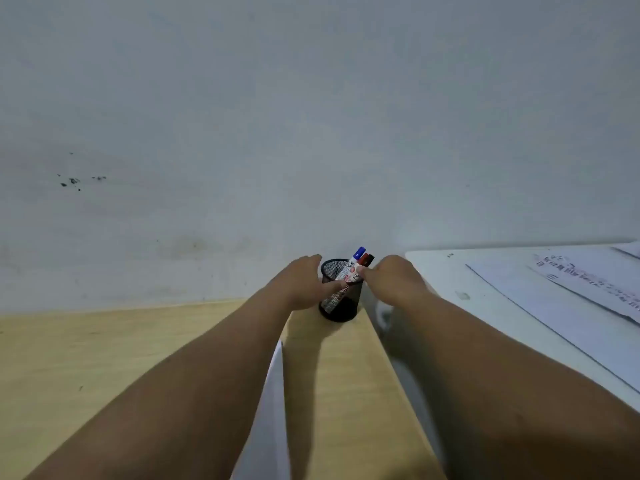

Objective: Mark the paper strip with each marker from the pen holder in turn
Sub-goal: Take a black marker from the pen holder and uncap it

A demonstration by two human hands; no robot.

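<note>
Counter: pale wood, running to the wall
Left hand: wrapped round the left side of the holder, fingers curled behind its rim, thumb across the mesh front
Strip: white paper lying flat on the counter between the forearms, partly hidden by the left arm
Holder: black mesh cup standing upright at the far edge of the counter, by the wall
Markers: three leaning right in the holder, caps blue, red and black
Right hand: fingertips pinched on a marker just above the rim; which one I cannot tell
White table: to the right, carrying printed sheets
</note>
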